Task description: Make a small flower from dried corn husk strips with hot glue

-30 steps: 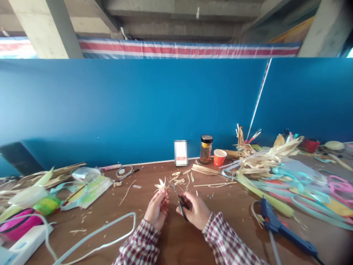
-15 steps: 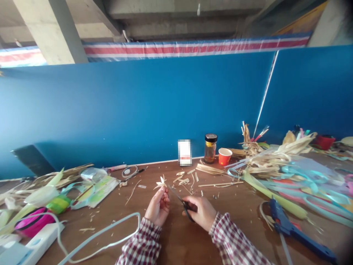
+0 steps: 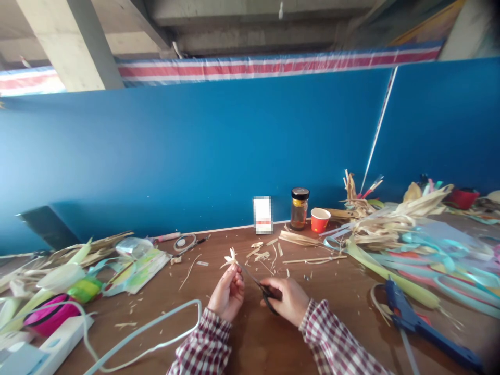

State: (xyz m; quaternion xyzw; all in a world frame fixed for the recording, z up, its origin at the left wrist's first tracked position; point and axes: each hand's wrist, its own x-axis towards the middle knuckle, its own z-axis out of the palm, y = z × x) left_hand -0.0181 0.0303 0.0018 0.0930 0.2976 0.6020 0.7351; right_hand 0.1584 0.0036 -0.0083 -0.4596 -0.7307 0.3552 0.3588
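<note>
Between the thumb and fingers of my left hand [image 3: 228,291] is a small pale flower [image 3: 231,258] that looks made of dried husk, its petals pointing up. My right hand [image 3: 288,298] is closed around the dark handles of a pair of scissors [image 3: 267,296]. Their blades point up and left and reach the flower's right side, near my left fingertips. Whether the blades touch a petal I cannot make out. Small husk scraps [image 3: 262,255] lie on the brown table [image 3: 258,349] just beyond my hands.
A blue glue gun [image 3: 414,317] lies at the right, near ribbons and a heap of dried husks [image 3: 390,221]. A lidded jar [image 3: 299,209] and a red paper cup [image 3: 320,221] stand at the back. On the left are a white cable [image 3: 156,317], a power strip [image 3: 62,341] and a pink pouch [image 3: 52,314].
The flower has turned slightly in my left fingers, so its petals show differently. The scissors stay beside it. The whole view has shifted a little.
</note>
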